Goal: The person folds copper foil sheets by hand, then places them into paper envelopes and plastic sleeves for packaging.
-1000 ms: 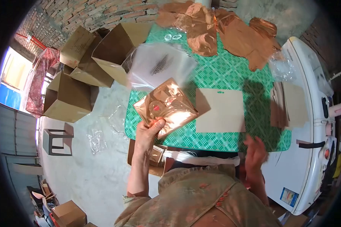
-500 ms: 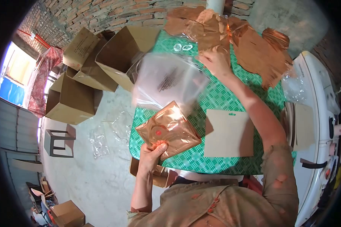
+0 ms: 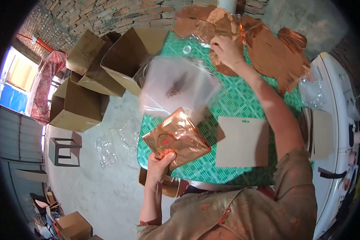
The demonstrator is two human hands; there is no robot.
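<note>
- Copper foil packet (image 3: pixel 184 136), red dot (image 3: pixel 166 141) on its face: lower ctr of frame, tilted above green checked tablecloth (image 3: pixel 234 96), gripped at its near corner by L hand (image 3: pixel 159 166), thumb on top, narrow pinch.
- R hand (image 3: pixel 228 52): upper ctr, reaching over copper foil sheets (image 3: pixel 268 56), fingers curled. Shiny bit by fingertips; can't tell if it's pinched, so grip = unclear.
- Clear round sticker or ring (image 3: pixel 187 49): on cloth, upper ctr, L of R hand.
- Done, as far as I can judge: one packet looks folded flat & dotted. Flat beige card (image 3: pixel 242 146) w/ slot near its top edge lies R of packet, nothing on it; clear plastic sleeves (image 3: pixel 176 82), ctr, look unfilled.
- Left over: loose foil along top of table, plus more cards (image 3: pixel 323 134) stacked at R edge. Total count & share finished: can't tell.
- Hard to see: packet's underside & contents, fingers beneath it; printing on sleeves too blurred to read.
- Open cardboard boxes (image 3: pixel 82 106), upper L: insides mostly dark. Small carton (image 3: pixel 172 189) below table edge partly hidden by L arm & table.
- Frame corners black; appliance (image 3: pixel 328 92) at far R partly cut off.
</note>
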